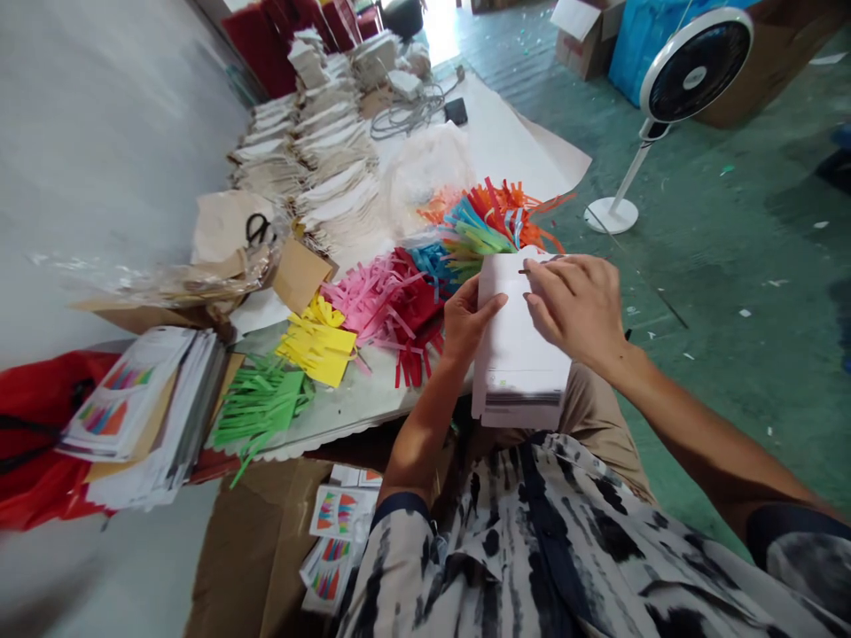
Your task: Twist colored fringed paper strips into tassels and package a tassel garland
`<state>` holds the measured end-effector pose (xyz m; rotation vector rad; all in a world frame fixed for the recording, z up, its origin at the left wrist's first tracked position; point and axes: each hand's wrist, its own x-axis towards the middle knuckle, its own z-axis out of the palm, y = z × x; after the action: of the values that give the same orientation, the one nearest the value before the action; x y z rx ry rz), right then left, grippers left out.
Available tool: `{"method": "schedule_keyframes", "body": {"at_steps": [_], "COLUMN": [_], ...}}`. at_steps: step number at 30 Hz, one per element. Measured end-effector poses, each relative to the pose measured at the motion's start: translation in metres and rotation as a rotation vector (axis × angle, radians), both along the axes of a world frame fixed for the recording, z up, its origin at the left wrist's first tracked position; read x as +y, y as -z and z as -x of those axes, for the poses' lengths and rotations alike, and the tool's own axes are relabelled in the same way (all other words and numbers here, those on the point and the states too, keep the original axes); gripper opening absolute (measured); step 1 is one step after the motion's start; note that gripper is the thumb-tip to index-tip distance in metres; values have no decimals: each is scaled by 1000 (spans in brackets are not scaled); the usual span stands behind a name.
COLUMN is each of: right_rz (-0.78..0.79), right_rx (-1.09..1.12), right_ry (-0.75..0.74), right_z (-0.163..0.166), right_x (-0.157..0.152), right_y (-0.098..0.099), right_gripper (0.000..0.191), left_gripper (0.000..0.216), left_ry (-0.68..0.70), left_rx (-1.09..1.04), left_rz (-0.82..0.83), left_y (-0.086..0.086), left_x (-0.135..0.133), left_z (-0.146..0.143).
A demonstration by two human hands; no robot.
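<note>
A stack of white paper sheets or packets (522,346) rests upright over my lap, its layered lower edges showing. My left hand (467,317) grips its left side, thumb lying across the front. Over the upper right of the stack, my right hand (577,306) has its fingers bent and drawn together at the top sheet. A small dark reddish bit (524,271) shows by those fingertips; what it is, I cannot make out. Just beyond the stack lie fringed paper tassels in red, blue and light green (488,226).
On the table are pink (372,288), yellow (323,341) and green (266,399) fringed paper, printed cards (139,381), black scissors (258,229) and stacked white bundles (336,168). A white fan (615,213) stands right. An open carton (256,532) with printed packs sits below.
</note>
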<state>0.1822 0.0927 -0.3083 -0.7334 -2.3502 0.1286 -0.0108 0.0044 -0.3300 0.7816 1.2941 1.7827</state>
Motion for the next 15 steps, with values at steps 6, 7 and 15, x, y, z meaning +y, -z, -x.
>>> {"method": "schedule_keyframes", "body": {"at_steps": [6, 7, 15], "right_rz": [59, 71, 72], "right_rx": [-103, -96, -95], "right_ry": [-9, -3, 55], "right_z": [6, 5, 9], "right_x": [10, 12, 3], "right_y": [-1, -1, -19], "right_gripper": [38, 36, 34], "left_gripper": [73, 68, 60], "left_ry": [-44, -93, -199], "left_rx": [220, 341, 877], "left_rz": [76, 103, 135], "left_y": [4, 6, 20], "left_x": [-3, -6, -21], "left_z": [-7, -9, -31]}}
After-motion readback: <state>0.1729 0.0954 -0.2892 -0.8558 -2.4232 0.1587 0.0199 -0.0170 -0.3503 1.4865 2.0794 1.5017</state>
